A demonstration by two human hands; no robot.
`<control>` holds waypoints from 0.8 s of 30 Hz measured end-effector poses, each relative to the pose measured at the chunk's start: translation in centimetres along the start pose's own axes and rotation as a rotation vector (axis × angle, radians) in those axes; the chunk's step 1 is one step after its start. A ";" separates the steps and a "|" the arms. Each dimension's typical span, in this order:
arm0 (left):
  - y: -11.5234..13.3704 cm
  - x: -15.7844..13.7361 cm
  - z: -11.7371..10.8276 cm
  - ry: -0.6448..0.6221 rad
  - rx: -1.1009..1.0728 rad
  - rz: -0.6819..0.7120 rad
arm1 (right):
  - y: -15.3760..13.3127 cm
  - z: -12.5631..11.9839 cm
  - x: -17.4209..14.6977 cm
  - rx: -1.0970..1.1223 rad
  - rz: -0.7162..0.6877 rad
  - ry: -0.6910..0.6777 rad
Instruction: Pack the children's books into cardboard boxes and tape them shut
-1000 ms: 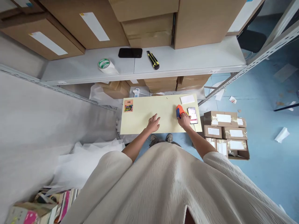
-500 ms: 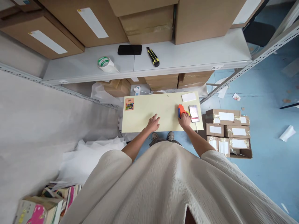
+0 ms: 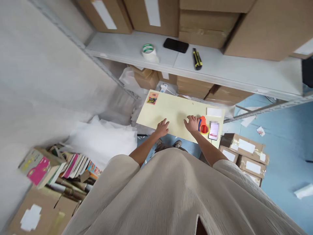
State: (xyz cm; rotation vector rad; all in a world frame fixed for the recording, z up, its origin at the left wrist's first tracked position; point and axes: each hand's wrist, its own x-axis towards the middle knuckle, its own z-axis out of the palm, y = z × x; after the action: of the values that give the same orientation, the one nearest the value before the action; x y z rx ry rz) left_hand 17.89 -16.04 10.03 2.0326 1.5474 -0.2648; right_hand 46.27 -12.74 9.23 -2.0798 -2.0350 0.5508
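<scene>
Near the front edge of a pale yellow tabletop (image 3: pixel 168 106), my left hand (image 3: pixel 161 128) is held palm down, its fingers spread and nothing in them. To the right, my right hand (image 3: pixel 192 124) is also over the table, fingers apart and empty. Just beside it lies an orange-red item (image 3: pixel 203 125) with a blue edge and a yellow ring, perhaps a tape dispenser. Further right is a phone (image 3: pixel 214 131) with a lit, blurred-out screen. Behind it lies a white flat rectangle (image 3: pixel 214 112). A small colourful picture packet (image 3: pixel 152 98) rests in the far left corner.
A grey shelf (image 3: pixel 220 71) behind the table holds cardboard boxes, a tape roll (image 3: pixel 149 52), a dark phone (image 3: pixel 176 45) and a yellow-black box cutter (image 3: pixel 197 59). Labelled cartons (image 3: pixel 245 148) stand at right. White sheets (image 3: pixel 105 137) and books (image 3: pixel 75 166) are at left.
My right hand has let go of the orange-red item and moved left of it. My left hand stays spread near the table's front edge. The view has turned and shifted left.
</scene>
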 end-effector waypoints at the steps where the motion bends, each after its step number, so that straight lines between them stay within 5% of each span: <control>1: -0.8 -0.9 0.2 0.008 -0.020 -0.038 | -1.1 0.3 0.3 -0.004 -0.041 -0.017; 12: -10.1 -12.6 3.6 0.136 -0.187 -0.382 | -14.2 5.1 0.3 -0.041 -0.411 -0.221; 24: -21.1 -27.3 8.6 0.191 -0.342 -0.528 | -30.5 15.9 -7.5 -0.032 -0.601 -0.504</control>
State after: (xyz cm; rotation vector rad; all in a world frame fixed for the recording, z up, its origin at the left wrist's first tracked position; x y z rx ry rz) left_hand -8.78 -39.53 9.33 1.3970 2.0732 0.0029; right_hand 12.08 -20.74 7.24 -1.2961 -2.7823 0.9872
